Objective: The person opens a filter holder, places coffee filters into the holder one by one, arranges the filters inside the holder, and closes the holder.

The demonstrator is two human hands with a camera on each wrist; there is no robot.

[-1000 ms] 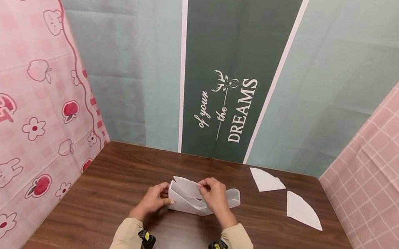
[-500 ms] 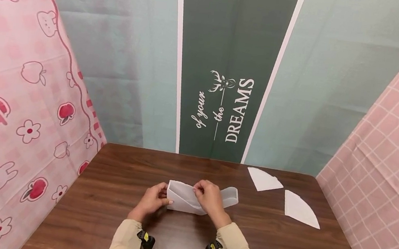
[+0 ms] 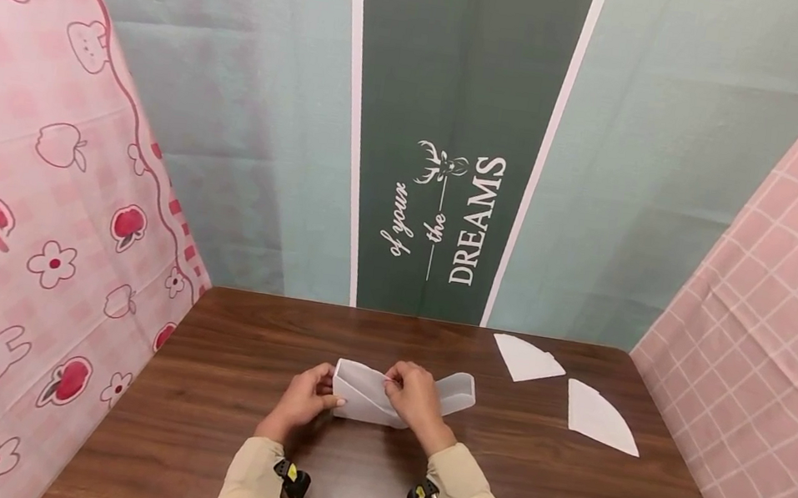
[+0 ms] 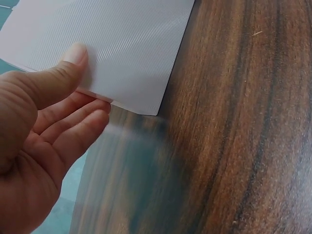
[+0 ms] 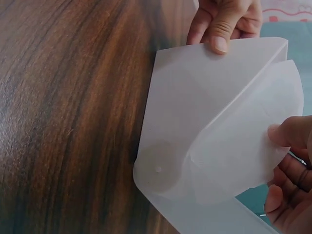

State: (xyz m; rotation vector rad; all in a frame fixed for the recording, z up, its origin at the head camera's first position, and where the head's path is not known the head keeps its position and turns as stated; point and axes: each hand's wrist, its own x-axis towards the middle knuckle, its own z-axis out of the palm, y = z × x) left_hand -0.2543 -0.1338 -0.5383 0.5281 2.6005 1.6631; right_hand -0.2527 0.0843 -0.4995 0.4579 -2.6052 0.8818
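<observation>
A white plastic filter case (image 3: 362, 404) stands on its long edge on the table, its hinged flap (image 3: 459, 390) swung out to the right. My left hand (image 3: 303, 399) grips the left end, thumb on the front wall and fingers behind; the left wrist view shows the ribbed wall (image 4: 126, 53). Between the case walls sits a fan-shaped white coffee filter (image 5: 243, 139), its curved edge sticking out. My right hand (image 3: 416, 396) pinches that edge between thumb and fingers. The lower part of the filter is hidden behind the front wall.
Two more fan-shaped coffee filters lie flat at the table's right: one near the back edge (image 3: 526, 360), one closer to the right side (image 3: 599, 418). Fabric curtains rise behind and beside the brown wooden table (image 3: 368, 481).
The coffee filter has sunk lower into the case; its left corner no longer stands up above the end. My right hand has moved slightly with it. The left hand keeps its grip.
</observation>
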